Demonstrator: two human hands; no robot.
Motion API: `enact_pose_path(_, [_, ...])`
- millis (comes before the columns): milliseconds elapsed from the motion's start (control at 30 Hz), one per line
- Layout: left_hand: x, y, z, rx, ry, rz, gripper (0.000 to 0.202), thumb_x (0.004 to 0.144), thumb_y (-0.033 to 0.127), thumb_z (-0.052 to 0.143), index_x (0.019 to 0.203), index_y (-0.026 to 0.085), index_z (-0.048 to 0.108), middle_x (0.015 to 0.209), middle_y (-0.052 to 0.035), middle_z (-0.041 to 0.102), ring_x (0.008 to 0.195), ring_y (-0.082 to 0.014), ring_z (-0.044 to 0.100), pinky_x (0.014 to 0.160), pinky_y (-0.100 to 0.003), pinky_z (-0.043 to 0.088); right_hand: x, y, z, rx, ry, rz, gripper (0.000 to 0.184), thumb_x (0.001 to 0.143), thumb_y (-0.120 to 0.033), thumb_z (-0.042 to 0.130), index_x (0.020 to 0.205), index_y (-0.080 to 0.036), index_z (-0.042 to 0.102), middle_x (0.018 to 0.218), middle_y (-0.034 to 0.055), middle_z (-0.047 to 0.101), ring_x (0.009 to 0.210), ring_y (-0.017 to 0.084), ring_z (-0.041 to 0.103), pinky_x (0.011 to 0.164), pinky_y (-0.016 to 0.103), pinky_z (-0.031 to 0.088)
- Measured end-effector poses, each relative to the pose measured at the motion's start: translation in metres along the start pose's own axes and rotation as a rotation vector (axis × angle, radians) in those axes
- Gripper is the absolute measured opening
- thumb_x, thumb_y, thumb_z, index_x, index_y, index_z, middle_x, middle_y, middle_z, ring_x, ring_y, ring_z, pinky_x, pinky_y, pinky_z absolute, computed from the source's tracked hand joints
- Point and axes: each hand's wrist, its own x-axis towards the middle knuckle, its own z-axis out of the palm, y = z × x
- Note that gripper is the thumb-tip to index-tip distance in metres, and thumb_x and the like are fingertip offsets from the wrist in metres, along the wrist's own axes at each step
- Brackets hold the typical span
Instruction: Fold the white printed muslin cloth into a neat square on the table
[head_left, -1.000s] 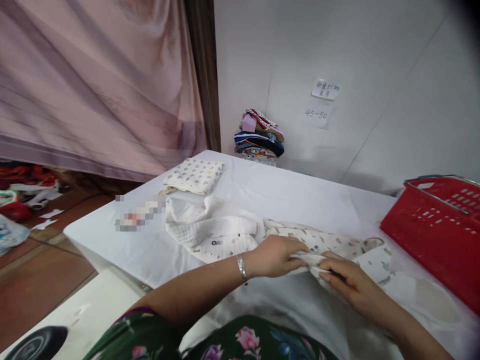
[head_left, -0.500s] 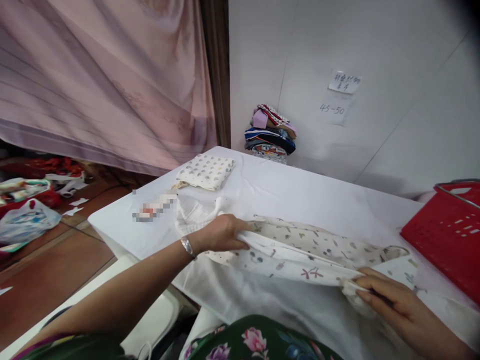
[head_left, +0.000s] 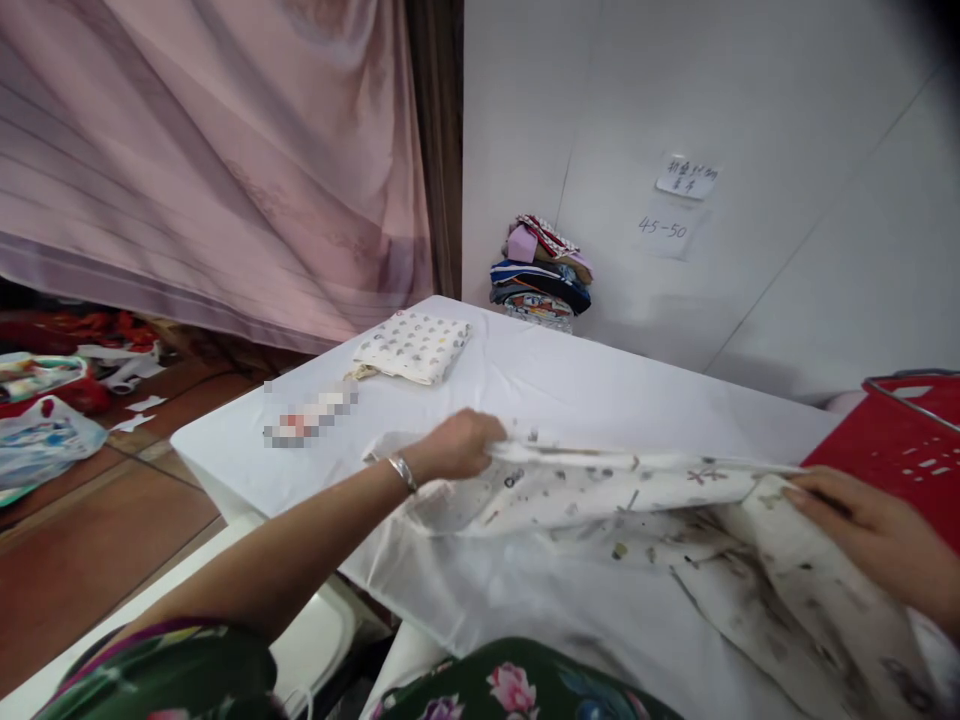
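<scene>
A white cloth with small printed motifs (head_left: 592,495) is stretched between my two hands above the white-covered table (head_left: 262,480). My left hand (head_left: 463,443), with a silver bracelet at the wrist, grips its upper edge near the table's middle. At the right, my right hand (head_left: 862,510) pinches the other end. From there a loose part of the cloth hangs toward the front edge and the lower right. Whether it is a garment I cannot tell. Farther back lies a folded cloth with grey prints (head_left: 412,345), apart from both hands.
A red plastic basket (head_left: 892,440) stands at the right. Near the left edge lies a pixelated item (head_left: 307,415). Folded clothes (head_left: 540,265) are stacked by the wall, under paper notes (head_left: 686,178). A white stool (head_left: 315,640) is at the lower left, bags (head_left: 49,440) on the floor.
My right hand has moved right and up, pulling the cloth's edge higher and tauter. The far part of the cloth now hangs down at the near right. My left hand has risen slightly.
</scene>
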Motion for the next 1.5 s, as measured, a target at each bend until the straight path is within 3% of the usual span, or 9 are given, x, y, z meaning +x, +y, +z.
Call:
enact_pose_path(133, [-0.018, -0.002, 0.046, -0.129, -0.038, -0.052, 0.026, 0.064, 0.005, 0.050, 0.082, 0.019, 0.063, 0.085, -0.0028, 0.065, 0.083, -0.0164, 0.059, 0.077, -0.027, 0.045, -0.008, 0.019, 0.040, 0.005, -0.154, -0.014, 0.028, 0.078, -0.047, 0.048, 0.073, -0.023, 0.060, 0.073, 0.0026, 0.064, 0.070, 0.019, 0.060, 0.062, 0.028, 0.049])
enact_pose_path(267, [-0.030, -0.011, 0.043, -0.232, 0.142, -0.205, 0.045, 0.066, 0.002, 0.045, 0.103, 0.021, 0.060, 0.102, -0.0038, 0.064, 0.096, -0.0174, 0.057, 0.088, -0.032, 0.044, -0.025, 0.039, 0.057, 0.011, -0.167, 0.049, 0.032, 0.078, -0.051, 0.046, 0.074, -0.021, 0.058, 0.072, 0.0026, 0.064, 0.070, 0.019, 0.060, 0.064, 0.028, 0.049])
enact_pose_path(433, [-0.033, -0.012, 0.038, -0.299, 0.380, -0.319, 0.033, 0.066, 0.004, 0.046, 0.091, 0.019, 0.062, 0.107, -0.0060, 0.062, 0.102, -0.0191, 0.054, 0.092, -0.036, 0.043, -0.036, 0.047, 0.062, 0.033, -0.119, 0.101, 0.033, 0.074, -0.053, 0.050, 0.076, -0.021, 0.060, 0.081, 0.0041, 0.066, 0.079, 0.021, 0.061, 0.070, 0.030, 0.050])
enact_pose_path(600, [-0.031, -0.022, 0.044, -0.878, 0.466, -0.871, 0.017, 0.067, 0.018, 0.046, 0.080, 0.017, 0.058, 0.081, -0.0039, 0.065, 0.079, -0.0171, 0.060, 0.073, -0.031, 0.050, -0.041, 0.054, 0.071, 0.063, -0.092, 0.133, 0.034, 0.073, -0.053, 0.051, 0.080, -0.021, 0.062, 0.084, 0.0027, 0.066, 0.082, 0.021, 0.061, 0.074, 0.029, 0.049])
enact_pose_path(700, [-0.034, -0.029, 0.041, -1.106, 0.451, -1.017, 0.016, 0.065, 0.022, 0.044, 0.075, 0.016, 0.056, 0.074, -0.0036, 0.062, 0.071, -0.0151, 0.060, 0.065, -0.026, 0.049, -0.042, 0.051, 0.070, 0.073, -0.080, 0.145, 0.033, 0.073, -0.053, 0.051, 0.081, -0.022, 0.062, 0.082, 0.0013, 0.066, 0.080, 0.021, 0.061, 0.070, 0.027, 0.049])
enact_pose_path(900, [-0.048, -0.010, 0.033, -0.978, 0.234, -0.924, 0.033, 0.069, 0.041, 0.055, 0.093, 0.018, 0.058, 0.071, 0.0002, 0.062, 0.065, -0.0158, 0.059, 0.056, -0.024, 0.044, -0.041, 0.040, 0.065, 0.065, -0.054, 0.161, 0.026, 0.071, -0.049, 0.052, 0.075, -0.026, 0.063, 0.080, 0.0015, 0.066, 0.079, 0.023, 0.062, 0.070, 0.027, 0.049])
enact_pose_path(1033, [-0.061, -0.004, 0.040, -0.535, -0.020, -0.850, 0.031, 0.071, 0.049, 0.055, 0.071, 0.019, 0.063, 0.060, 0.0019, 0.059, 0.059, -0.0153, 0.055, 0.053, -0.024, 0.037, -0.041, 0.046, 0.067, 0.084, -0.037, 0.176, 0.025, 0.069, -0.051, 0.053, 0.070, -0.026, 0.058, 0.078, 0.0013, 0.065, 0.077, 0.024, 0.062, 0.071, 0.029, 0.050])
enact_pose_path(1233, [-0.051, -0.009, 0.042, -0.371, 0.023, -0.746, 0.023, 0.072, 0.038, 0.056, 0.087, 0.024, 0.065, 0.079, 0.0009, 0.065, 0.071, -0.0160, 0.058, 0.061, -0.024, 0.040, -0.043, 0.055, 0.072, 0.095, -0.044, 0.170, 0.026, 0.069, -0.052, 0.053, 0.070, -0.026, 0.056, 0.080, 0.0006, 0.065, 0.081, 0.024, 0.062, 0.074, 0.030, 0.048])
enact_pose_path(1500, [-0.027, -0.003, 0.049, -0.336, -0.016, -0.764, 0.016, 0.066, 0.030, 0.060, 0.079, 0.021, 0.061, 0.079, -0.0006, 0.064, 0.073, -0.0172, 0.057, 0.061, -0.024, 0.040, -0.049, 0.055, 0.072, 0.082, -0.083, 0.154, 0.026, 0.074, -0.051, 0.049, 0.072, -0.026, 0.056, 0.078, 0.0006, 0.063, 0.078, 0.023, 0.060, 0.072, 0.030, 0.047])
